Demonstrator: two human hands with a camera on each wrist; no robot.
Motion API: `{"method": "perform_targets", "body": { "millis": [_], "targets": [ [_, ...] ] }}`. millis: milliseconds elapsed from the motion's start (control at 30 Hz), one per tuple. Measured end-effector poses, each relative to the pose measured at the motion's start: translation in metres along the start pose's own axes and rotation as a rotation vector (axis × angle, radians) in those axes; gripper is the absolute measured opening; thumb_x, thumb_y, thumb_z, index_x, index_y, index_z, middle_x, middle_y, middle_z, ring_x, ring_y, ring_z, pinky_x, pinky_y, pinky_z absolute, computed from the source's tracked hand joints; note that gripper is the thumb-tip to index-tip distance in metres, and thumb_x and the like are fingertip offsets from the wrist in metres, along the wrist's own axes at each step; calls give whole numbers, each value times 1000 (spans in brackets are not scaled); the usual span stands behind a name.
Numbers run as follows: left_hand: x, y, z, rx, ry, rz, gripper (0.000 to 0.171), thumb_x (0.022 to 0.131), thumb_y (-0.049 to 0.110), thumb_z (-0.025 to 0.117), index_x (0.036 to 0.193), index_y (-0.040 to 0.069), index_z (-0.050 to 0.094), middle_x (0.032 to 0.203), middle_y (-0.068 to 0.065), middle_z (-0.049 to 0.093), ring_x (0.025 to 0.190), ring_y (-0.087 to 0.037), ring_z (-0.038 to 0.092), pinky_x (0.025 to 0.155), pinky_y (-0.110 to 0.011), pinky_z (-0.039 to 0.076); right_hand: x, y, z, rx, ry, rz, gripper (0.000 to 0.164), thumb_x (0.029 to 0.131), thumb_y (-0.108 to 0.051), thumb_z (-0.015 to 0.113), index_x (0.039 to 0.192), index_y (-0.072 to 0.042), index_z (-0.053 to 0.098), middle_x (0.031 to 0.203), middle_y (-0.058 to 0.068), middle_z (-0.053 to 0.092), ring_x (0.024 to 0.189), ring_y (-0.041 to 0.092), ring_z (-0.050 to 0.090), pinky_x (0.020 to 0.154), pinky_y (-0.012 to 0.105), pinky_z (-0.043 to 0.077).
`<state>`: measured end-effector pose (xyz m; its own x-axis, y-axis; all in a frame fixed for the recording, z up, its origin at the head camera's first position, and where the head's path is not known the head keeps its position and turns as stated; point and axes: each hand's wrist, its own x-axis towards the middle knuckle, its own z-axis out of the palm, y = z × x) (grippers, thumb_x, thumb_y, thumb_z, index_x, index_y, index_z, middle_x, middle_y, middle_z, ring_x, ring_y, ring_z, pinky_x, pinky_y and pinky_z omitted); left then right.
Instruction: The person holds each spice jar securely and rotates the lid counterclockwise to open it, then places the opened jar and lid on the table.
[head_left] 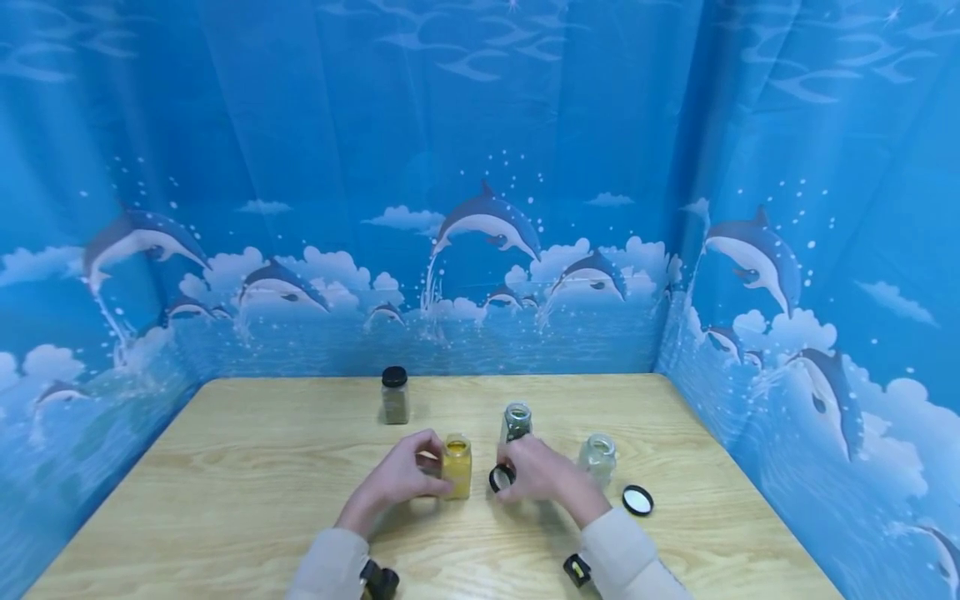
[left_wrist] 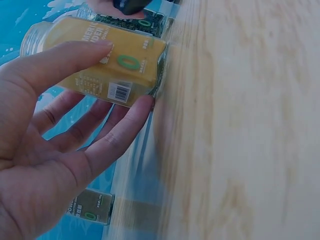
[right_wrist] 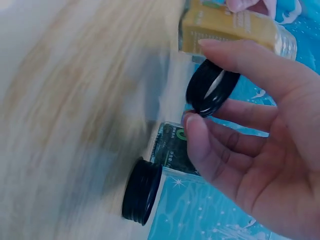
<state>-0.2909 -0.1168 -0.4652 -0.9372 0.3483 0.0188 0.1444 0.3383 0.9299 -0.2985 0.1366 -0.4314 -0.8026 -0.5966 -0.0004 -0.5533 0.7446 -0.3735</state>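
Note:
My left hand grips a glass jar of yellow powder by its sides, thumb across the label and fingers around the lower part in the left wrist view. This jar has no lid on its mouth and stands upright. Between the thumb and fingers of my right hand is a black screw lid, tilted, with its pale inner face showing. Right behind that hand stands an uncapped jar of dark green flakes, its lower part hidden by the hand.
An uncapped jar with pale contents stands to the right, partly behind my right wrist. Beside it a second black lid lies inner side up. A capped jar stands at the back of the wooden table, before a dolphin-print curtain.

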Motion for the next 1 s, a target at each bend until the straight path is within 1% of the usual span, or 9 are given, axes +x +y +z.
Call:
{"method": "perform_targets", "body": {
  "millis": [100,200,300,467,700,900,1000],
  "targets": [
    [3,-1,2,9,-1,18,44,72,0,87,105,2,59,116,-16,68,107,-30,71,92,-44,63,1,0,4,-43,-18,19,31,73,-25,90,91,-9,70,76,-4,62,63,6,49,53,19,46],
    [7,-2,3,14,2,22,45,72,1,87,107,3,59,117,-16,68,109,-31,71,94,-45,63,2,-2,7,-92,-30,37,37,72,-26,91,97,-9,70,81,-2,65,66,6,53,57,19,49],
    [10,-2,5,13,10,11,46,72,2,87,108,4,60,119,-14,68,110,-30,70,93,-44,63,2,-4,8,-132,-40,57,41,71,-25,91,102,-9,69,85,-2,66,70,7,55,61,19,50],
    [16,-1,8,10,37,-3,46,72,2,88,110,5,61,119,-14,68,110,-29,69,94,-44,63,3,-8,8,-180,-54,98,37,69,-26,92,94,-11,69,80,-3,63,67,8,54,59,20,49],
    [20,1,14,25,91,-21,47,71,3,88,110,6,62,120,-14,68,111,-29,69,97,-46,61,4,-10,7,-218,-65,94,41,64,-31,96,88,-11,70,79,-4,63,68,8,54,61,21,50],
    [24,1,16,44,106,-23,47,72,3,88,110,7,62,120,-13,69,110,-29,69,96,-46,61,4,-14,6,-244,-121,155,48,65,-37,96,97,-10,70,91,1,64,79,12,55,70,27,54],
    [24,2,17,54,107,-28,48,72,4,89,112,7,62,120,-13,69,111,-29,69,97,-47,61,5,-15,5,-250,-135,166,49,66,-38,95,97,-10,69,91,2,63,77,12,55,68,27,54]
  ]
}}
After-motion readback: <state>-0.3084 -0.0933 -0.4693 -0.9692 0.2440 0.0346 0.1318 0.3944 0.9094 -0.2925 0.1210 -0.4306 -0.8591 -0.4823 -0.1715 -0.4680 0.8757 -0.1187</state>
